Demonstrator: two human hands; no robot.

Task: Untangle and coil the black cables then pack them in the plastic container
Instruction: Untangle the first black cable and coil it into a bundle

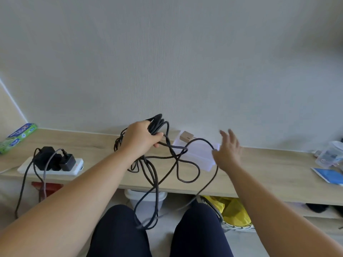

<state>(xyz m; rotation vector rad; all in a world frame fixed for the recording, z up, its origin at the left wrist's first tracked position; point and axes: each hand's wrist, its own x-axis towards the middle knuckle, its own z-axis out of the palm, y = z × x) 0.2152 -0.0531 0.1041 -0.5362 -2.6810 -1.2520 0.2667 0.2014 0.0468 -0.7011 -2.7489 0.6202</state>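
My left hand (pixel 142 135) grips a bundle of coiled black cable (pixel 157 121) above the wooden shelf (pixel 259 169). Loose loops of the black cable (pixel 185 164) hang from it, cross the shelf and drop over the front edge between my knees. My right hand (pixel 227 151) is raised with its fingers spread, blurred, and a strand of cable runs by its thumb side. The clear plastic container (pixel 198 153) lies on the shelf just left of that hand, partly under the loops.
A white power strip (pixel 76 166) with black plugs sits left on the shelf, a green and blue box (pixel 16 139) beyond it. A small tan block (pixel 186 136) stands by the wall. Clear jar (pixel 332 154) and blue card (pixel 328 175) lie far right. Bins and a yellow bag (pixel 232 208) sit below.
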